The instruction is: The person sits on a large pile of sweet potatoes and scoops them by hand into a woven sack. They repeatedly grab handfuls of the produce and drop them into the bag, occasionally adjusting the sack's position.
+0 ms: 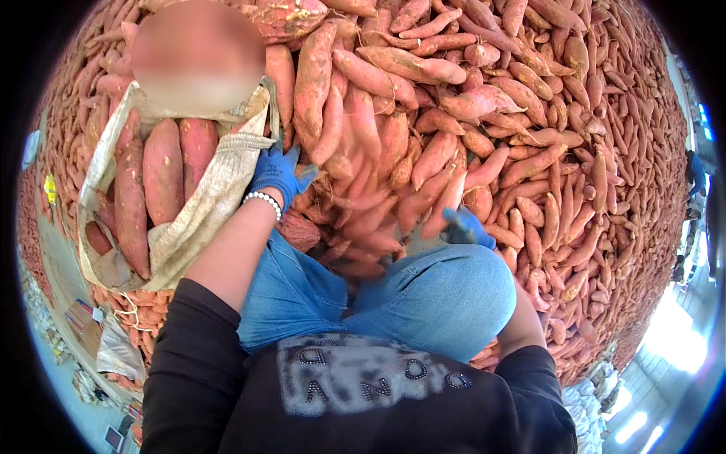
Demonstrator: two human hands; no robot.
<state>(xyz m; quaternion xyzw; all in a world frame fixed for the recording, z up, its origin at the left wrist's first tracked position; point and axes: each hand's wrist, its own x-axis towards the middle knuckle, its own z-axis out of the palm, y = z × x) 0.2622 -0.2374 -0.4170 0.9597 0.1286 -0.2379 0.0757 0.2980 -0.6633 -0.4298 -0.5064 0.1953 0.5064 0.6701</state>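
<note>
A white woven sack (198,210) lies on its back at the left, its mouth wide, with several large sweet potatoes (163,170) inside. My left hand (281,173), in a blue glove with a bead bracelet at the wrist, rests against the sack's right edge; its fingers are spread and hold nothing visible. My right hand (466,227), also blue-gloved, is beside my right knee at the pile, near a pale reddish sweet potato (448,204). Blur and the knee hide whether it grips anything. Loose sweet potatoes (363,221) between my hands are blurred.
A huge heap of sweet potatoes (544,142) surrounds my legs and spreads far to the right. A blurred round patch covers the area above the sack. A whitish plastic bag (119,349) and a cardboard box (82,320) are at the lower left. Part of a person (695,173) shows at the far right.
</note>
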